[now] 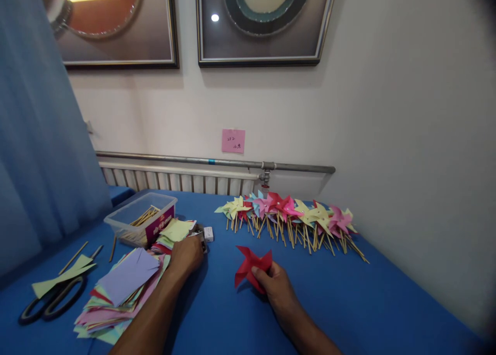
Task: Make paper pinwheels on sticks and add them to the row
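Observation:
My right hand (273,282) pinches a red paper pinwheel (248,264) between thumb and fingers, above the blue tabletop; no stick shows on it. My left hand (188,254) reaches forward to a small, shiny, dark container (202,235). Its fingers point down at the container and are mostly hidden, so I cannot make out what they touch inside. Right beside that container sits a little white box (208,234). Just left of my left hand lie pale yellow paper pieces (176,231) on top of other coloured ones.
Finished pinwheels on sticks (281,205) lie in a row at the back right. A clear plastic box (135,210) holds wooden sticks. Cut paper (126,277) is stacked at the left, with black-handled scissors (64,298) beside it under green scraps. A blue curtain (42,122) hangs at the left.

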`<state>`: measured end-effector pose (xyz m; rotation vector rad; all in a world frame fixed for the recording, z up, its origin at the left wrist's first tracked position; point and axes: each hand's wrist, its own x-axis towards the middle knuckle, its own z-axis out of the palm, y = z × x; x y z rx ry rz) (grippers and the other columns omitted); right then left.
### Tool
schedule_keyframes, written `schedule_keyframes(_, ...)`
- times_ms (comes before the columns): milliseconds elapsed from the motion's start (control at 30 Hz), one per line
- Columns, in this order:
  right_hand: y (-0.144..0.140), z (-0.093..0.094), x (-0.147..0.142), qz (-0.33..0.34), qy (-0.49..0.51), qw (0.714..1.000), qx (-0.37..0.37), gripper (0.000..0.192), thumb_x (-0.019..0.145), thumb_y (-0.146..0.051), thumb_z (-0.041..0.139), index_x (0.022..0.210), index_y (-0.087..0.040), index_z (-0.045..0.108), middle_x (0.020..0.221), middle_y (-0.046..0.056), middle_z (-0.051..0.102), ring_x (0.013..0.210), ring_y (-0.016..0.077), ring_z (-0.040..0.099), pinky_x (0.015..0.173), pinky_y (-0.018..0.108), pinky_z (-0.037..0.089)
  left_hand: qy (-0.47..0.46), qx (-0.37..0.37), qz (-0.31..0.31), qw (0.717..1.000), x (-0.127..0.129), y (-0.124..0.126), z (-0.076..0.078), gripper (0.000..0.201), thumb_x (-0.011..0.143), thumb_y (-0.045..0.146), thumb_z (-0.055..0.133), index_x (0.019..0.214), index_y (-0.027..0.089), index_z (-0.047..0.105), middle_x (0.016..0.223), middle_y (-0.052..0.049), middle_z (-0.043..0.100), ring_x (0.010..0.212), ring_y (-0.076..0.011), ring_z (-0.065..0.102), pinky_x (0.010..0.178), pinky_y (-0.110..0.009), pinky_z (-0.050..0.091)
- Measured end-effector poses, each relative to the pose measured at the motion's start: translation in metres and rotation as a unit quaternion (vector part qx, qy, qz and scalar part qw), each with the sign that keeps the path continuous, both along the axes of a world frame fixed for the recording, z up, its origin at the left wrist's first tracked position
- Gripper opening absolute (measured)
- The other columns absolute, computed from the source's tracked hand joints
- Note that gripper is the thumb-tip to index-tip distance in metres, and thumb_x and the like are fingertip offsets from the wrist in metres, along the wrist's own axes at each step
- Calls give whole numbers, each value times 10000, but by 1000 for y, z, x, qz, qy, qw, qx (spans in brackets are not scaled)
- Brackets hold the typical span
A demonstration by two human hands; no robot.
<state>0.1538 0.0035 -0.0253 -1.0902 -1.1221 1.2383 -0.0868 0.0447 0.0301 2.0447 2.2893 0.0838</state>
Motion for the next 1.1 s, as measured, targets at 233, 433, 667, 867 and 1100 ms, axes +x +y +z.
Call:
schedule_keyframes(233, 1, -1, 0, 0, -6, 1000, -9, 368, 609, -471, 801, 721, -168, 625, 577, -43, 546, 506, 98, 424, 498, 240, 340, -2, 13, -14, 1000, 0, -2, 1, 317, 904, 180, 409, 970, 173, 719, 1055, -179, 751, 983, -311, 712, 784, -376, 511)
schedule_keyframes(433, -1, 3, 1, 5, 0, 1000, 1, 366, 614, -474, 805, 738, -173, 637, 599, -34, 579, 528, 108, 443, 520, 246, 359, -7, 30, -11, 999, 3, -4, 2, 343, 927, 182, 374, 1006, 188, 708, 1048, -179, 750, 989, -303, 711, 793, -381, 497)
schedule_keyframes(667, 0, -1, 1, 2, 1, 1000, 4, 331, 638, -454, 786, 728, -183, 621, 597, -36, 558, 525, 107, 427, 512, 246, 342, -21, 36, -36, 998, 6, -5, 3, 345, 914, 196, 401, 1069, 229, 707, 1104, -133, 737, 1038, -304, 689, 791, -371, 495)
schedule_keyframes(867, 4, -5, 1, -1, -2, 1000, 4, 340, 625, -460, 792, 720, -178, 628, 588, -33, 559, 517, 104, 423, 502, 246, 339, -34, 13, -36, 999, 2, -3, 3, 356, 863, 228, 488, 1153, 242, 695, 1133, -140, 737, 1063, -309, 682, 838, -381, 500)
schedule_keyframes(1100, 3, -5, 1, -6, -9, 1000, -2, 389, 605, -489, 810, 726, -169, 628, 589, -24, 569, 519, 111, 446, 502, 246, 361, -41, -8, -37, 998, -5, -2, 4, 259, 836, 230, 510, 951, 226, 742, 1056, -125, 763, 1016, -305, 701, 804, -370, 508)
